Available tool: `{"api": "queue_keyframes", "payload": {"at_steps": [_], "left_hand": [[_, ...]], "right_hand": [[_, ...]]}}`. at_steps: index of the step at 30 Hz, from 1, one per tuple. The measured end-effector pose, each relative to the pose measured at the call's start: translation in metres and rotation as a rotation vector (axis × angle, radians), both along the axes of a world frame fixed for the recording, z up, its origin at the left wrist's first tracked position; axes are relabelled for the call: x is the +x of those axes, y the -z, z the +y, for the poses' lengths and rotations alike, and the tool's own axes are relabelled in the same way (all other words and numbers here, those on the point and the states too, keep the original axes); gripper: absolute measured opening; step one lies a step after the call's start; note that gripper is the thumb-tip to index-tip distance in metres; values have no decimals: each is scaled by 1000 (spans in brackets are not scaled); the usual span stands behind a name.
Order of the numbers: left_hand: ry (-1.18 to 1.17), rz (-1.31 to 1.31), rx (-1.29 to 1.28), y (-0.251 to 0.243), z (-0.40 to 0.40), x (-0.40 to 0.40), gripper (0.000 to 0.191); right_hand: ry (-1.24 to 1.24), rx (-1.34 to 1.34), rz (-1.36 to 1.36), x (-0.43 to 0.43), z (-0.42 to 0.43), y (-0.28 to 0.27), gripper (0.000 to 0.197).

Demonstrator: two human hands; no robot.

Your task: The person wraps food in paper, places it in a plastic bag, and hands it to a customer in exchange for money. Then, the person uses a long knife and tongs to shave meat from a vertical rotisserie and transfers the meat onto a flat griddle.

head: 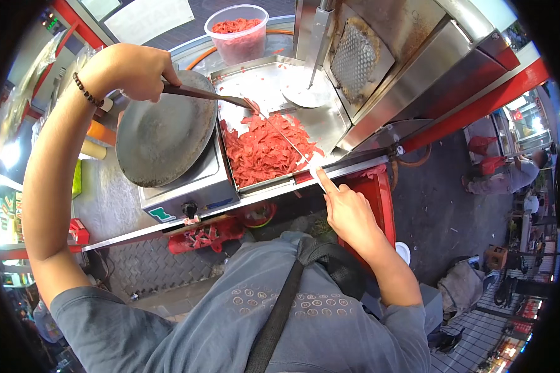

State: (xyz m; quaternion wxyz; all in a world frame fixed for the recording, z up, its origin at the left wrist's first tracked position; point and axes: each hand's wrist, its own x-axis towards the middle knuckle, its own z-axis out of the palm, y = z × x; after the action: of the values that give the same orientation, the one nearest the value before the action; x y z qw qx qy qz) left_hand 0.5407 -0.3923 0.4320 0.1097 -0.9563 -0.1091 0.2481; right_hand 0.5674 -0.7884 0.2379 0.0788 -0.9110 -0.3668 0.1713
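Note:
My left hand [142,72] grips the handle of dark tongs or a spatula [205,94], whose tip touches red-coated shreds of meat. My right hand [350,214] holds the white handle of a long thin knife [291,144], its index finger stretched along the handle and the blade lying over the meat. The heap of red meat shreds [270,151] fills the near part of a steel tray [340,121]. Behind the heap, a round metal plate [310,95] sits at the foot of an upright spit. A dark round pan [168,130] rests on the stove beside the tray, below my left hand.
A clear plastic tub [236,35] of red meat stands behind the tray. The stained burner grille [354,60] of a vertical grill rises at the right. The stove [189,196] has a front knob. Bottles stand left of the pan. Another person [518,175] is farther off at the right.

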Motion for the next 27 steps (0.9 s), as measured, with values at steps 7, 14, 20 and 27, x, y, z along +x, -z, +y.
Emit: {"api": "queue_keyframes", "payload": {"at_steps": [7, 14, 20, 27], "left_hand": [[-15, 53, 31, -2, -7, 4, 54], [41, 40, 26, -2, -3, 6, 59], [-13, 28, 43, -2, -8, 5, 54], [-39, 80, 26, -9, -22, 8, 55]], "right_hand": [[-2, 4, -1, -4, -22, -13, 62], [-26, 70, 7, 7, -5, -16, 62], [-33, 31, -11, 4, -1, -21, 61], [-41, 5, 19, -5, -17, -32, 62]]}}
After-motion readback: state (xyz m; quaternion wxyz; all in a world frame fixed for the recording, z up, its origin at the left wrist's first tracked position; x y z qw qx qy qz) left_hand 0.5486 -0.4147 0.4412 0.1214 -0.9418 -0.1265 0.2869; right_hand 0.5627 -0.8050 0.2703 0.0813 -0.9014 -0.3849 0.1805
